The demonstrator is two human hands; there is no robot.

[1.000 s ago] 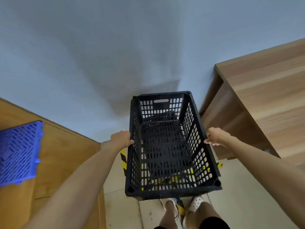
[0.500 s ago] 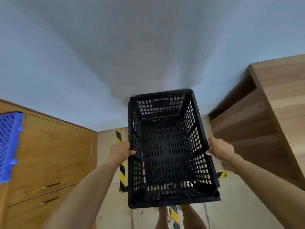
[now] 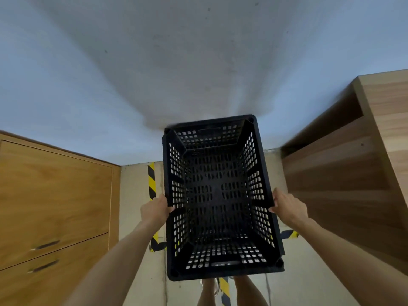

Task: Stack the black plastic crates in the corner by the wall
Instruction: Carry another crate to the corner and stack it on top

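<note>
Black crate (image 3: 220, 195) gripped at both side rims, left hand (image 3: 154, 209), right hand (image 3: 287, 208), fingertips hidden beneath rims

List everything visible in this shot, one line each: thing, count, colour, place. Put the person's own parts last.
black crate: 1, black, perforated and with nothing inside, centre, held up off the floor in front of the wall
wall: 1, pale blue-grey, fills the upper half
wooden cabinet: 1, orange-brown, left, with two dark drawer handles low down
wooden desk: 1, brown, right
hazard tape: several strips, yellow and black, on the floor beside and under the crate
floor: beige tiles, bottom centre
left hand: 1, grips the crate's left rim
right hand: 1, grips the crate's right rim
legs: 2, bottom edge, below the crate
</note>
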